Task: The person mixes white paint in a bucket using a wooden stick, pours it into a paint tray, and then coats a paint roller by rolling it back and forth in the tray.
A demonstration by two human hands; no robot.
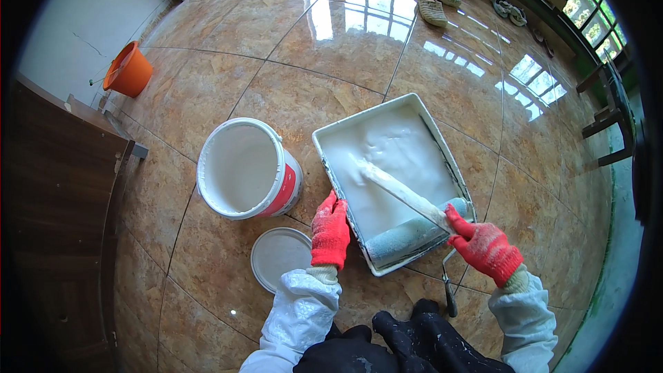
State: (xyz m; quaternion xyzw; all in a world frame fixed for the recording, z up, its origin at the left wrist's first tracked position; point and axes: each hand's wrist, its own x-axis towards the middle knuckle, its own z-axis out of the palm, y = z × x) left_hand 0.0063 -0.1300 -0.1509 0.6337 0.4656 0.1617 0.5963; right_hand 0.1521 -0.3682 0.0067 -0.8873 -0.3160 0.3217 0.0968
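A paint tray (pixel 442 131) full of white paint (pixel 387 145) sits on the floor before me. In a red glove, my left hand (pixel 331 233) is closed on the tray's left rim. My right hand (pixel 487 245), gloved alike, grips a flat paint-coated stirring stick (pixel 407 197); its far end dips into the paint. A paint roller (pixel 414 231) lies across the tray's near end, and its dark handle (pixel 451 298) sticks out over the near edge. Left of the tray stands an open white bucket (pixel 293 179), its inside smeared with paint. The round white lid (pixel 276 259) lies beside my left hand.
Glossy brown tiles (pixel 207 249) cover the floor. An orange bucket (pixel 129 72) stands by the far left wall, behind a dark wooden cabinet (pixel 62 221). Clogs (pixel 432 10) and other shoes line the far side. A dark wooden chair or stool (pixel 611 121) stands at right.
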